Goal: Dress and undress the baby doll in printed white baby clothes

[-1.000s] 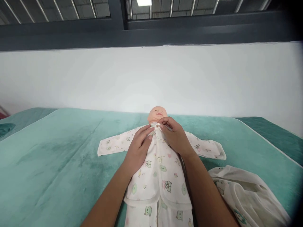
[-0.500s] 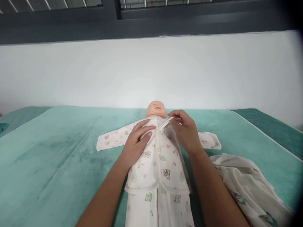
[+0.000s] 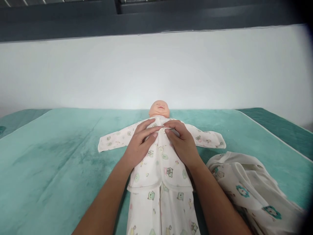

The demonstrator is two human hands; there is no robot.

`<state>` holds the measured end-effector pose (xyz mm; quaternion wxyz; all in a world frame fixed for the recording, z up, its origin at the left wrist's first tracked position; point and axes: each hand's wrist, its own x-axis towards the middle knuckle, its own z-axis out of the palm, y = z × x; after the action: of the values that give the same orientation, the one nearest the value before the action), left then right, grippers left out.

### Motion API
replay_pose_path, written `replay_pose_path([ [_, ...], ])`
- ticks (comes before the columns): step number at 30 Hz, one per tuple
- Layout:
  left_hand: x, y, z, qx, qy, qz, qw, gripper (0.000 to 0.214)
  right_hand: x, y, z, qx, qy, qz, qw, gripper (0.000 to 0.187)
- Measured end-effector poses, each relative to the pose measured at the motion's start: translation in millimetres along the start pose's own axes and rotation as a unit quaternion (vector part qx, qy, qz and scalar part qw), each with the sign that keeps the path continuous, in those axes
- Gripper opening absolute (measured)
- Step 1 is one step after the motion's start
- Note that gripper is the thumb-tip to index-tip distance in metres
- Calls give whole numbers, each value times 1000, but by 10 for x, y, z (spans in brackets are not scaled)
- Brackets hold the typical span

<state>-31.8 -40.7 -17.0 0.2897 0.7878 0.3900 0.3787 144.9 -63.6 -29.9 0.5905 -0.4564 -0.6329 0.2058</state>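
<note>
A baby doll (image 3: 159, 108) lies on its back on a teal blanket (image 3: 61, 156), dressed in a white printed top (image 3: 160, 163) and matching trousers (image 3: 158, 212). My left hand (image 3: 140, 143) lies on the doll's chest, fingers stretched out flat on the left front of the top. My right hand (image 3: 181, 142) rests on the right side of the chest, its fingertips pressed together on the top's front edge near the collar. The fingertips of both hands nearly meet at the middle of the chest.
A crumpled white garment (image 3: 249, 189) with printed animals lies on the blanket to the right of my right forearm. A white wall (image 3: 156, 71) rises behind the bed, under a dark window frame (image 3: 156, 16).
My right hand had lifted the right front flap of the top away from the chest; it has now laid it back down at the middle. The left hand stayed on the chest.
</note>
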Motion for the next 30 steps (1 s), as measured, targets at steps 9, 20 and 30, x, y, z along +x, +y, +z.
replay_pose_path([
  [9,0,28,4,-29,9,-35,999,33,65,15,7,28,-6,60,998,12],
  [20,-2,15,3,-96,34,-40,994,26,74,-34,3,48,-51,63,996,18],
  [30,3,-40,0,-122,37,-37,991,26,109,-63,18,40,-45,114,992,17],
])
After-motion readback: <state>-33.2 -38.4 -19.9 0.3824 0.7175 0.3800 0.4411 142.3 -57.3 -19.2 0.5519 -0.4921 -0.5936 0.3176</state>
